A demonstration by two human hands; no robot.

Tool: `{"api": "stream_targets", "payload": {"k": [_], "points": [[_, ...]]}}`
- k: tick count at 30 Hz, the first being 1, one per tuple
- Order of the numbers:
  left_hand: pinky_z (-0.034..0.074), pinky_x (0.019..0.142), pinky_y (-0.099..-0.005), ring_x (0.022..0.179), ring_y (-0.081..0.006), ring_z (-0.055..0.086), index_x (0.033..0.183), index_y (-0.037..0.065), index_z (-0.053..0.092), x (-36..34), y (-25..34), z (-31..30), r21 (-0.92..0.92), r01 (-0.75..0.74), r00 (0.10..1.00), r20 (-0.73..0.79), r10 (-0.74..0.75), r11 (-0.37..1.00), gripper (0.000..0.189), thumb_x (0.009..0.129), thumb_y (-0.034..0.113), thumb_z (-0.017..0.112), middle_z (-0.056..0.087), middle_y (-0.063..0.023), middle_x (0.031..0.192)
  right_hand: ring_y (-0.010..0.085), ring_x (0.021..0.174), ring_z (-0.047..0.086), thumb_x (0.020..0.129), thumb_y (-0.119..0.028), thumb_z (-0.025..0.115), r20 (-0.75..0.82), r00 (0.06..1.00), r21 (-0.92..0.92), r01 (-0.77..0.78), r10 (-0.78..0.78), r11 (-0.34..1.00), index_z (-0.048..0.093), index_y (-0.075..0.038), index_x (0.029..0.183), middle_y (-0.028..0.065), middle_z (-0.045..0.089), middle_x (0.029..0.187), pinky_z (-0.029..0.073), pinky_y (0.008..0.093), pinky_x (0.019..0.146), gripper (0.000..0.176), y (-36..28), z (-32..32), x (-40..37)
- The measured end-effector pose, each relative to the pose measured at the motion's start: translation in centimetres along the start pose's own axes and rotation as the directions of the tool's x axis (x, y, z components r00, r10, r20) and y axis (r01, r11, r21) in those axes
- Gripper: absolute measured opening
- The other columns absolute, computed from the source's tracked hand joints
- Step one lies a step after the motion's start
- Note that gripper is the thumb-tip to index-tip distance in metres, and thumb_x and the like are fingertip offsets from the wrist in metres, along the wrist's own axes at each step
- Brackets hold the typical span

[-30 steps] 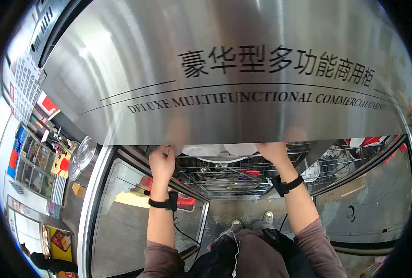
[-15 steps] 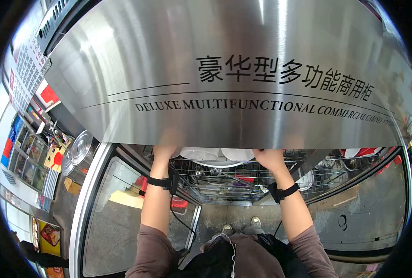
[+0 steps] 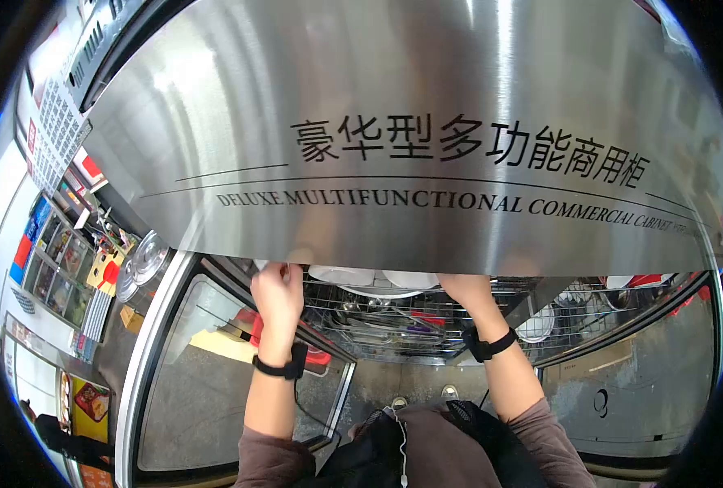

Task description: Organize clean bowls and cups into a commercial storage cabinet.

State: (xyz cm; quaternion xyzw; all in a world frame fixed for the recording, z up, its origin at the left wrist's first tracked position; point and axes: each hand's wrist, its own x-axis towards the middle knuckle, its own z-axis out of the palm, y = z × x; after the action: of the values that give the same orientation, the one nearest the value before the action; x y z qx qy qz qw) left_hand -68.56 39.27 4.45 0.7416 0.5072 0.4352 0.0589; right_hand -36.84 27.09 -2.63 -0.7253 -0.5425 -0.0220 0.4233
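Note:
My left hand (image 3: 277, 294) is at the front left corner of the upper wire rack (image 3: 353, 294), with its fingers curled together; what they hold is too small to make out. My right hand (image 3: 469, 289) reaches in at the rack's right side, its fingers hidden under the steel panel (image 3: 426, 236). Between my hands, white dishes (image 3: 347, 276) sit on the rack, partly covered by the panel. Below them, a lower rack holds metal utensils (image 3: 370, 325) and a red item (image 3: 428, 319).
Open glass doors stand on the left (image 3: 207, 390) and right (image 3: 622, 390) of the cabinet. Further right, another rack section holds white dishes (image 3: 536, 324). Steel pots with lids (image 3: 146, 259) are beyond the left door. My shoes (image 3: 449, 392) show on the floor below.
My left hand has come down and outward, so more of it shows below the panel. My right hand has shifted slightly left and down. The panel's lower edge now sits lower in view.

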Motion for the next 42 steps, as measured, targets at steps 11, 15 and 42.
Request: {"api": "stream_targets", "payload": {"k": [11, 15, 42], "points": [[0.056, 0.073, -0.0462, 0.086, -0.0403, 0.068, 0.101, -0.003, 0.066, -8.1, -3.2, -1.6, -0.012, -0.648, 0.757, -0.112, 0.643, 0.761, 0.017, 0.087, 0.001, 0.074, 0.071, -0.0214, 0.099, 0.0419, 0.109, 0.07, 0.092, -0.022, 0.074, -0.006, 0.999, 0.035, -0.036, 0.036, 0.999, 0.074, -0.003, 0.12, 0.0214, 0.074, 0.119, 0.056, 0.0484, 0.092, 0.035, -0.8, -0.4, 0.5], [0.062, 0.088, -0.0471, 0.094, -0.035, 0.073, 0.089, 0.005, 0.069, -11.4, -1.8, 0.4, -0.143, -0.787, 0.616, -0.176, 0.768, 0.6, 0.011, 0.091, 0.014, 0.074, 0.074, -0.0177, 0.104, 0.0427, 0.11, 0.069, 0.091, -0.023, 0.074, 0.01, 0.999, 0.031, -0.045, 0.044, 0.999, 0.073, -0.003, 0.121, 0.0216, 0.074, 0.12, 0.055, 0.0489, 0.094, 0.036, -0.5, -0.3, 0.7], [0.06, 0.094, -0.0477, 0.104, -0.0379, 0.073, 0.115, -0.001, 0.073, -8.7, 8.7, 13.7, -0.212, -0.691, 0.699, 0.046, 0.713, 0.691, 0.03, 0.088, 0.01, 0.075, 0.074, -0.0191, 0.118, 0.0403, 0.079, 0.069, 0.084, -0.03, 0.081, -0.16, 0.966, 0.215, 0.232, -0.201, 0.949, 0.073, -0.006, 0.108, 0.0151, 0.073, 0.093, 0.056, 0.0503, 0.076, 0.035, 0.0, -0.4, -0.1]]}}
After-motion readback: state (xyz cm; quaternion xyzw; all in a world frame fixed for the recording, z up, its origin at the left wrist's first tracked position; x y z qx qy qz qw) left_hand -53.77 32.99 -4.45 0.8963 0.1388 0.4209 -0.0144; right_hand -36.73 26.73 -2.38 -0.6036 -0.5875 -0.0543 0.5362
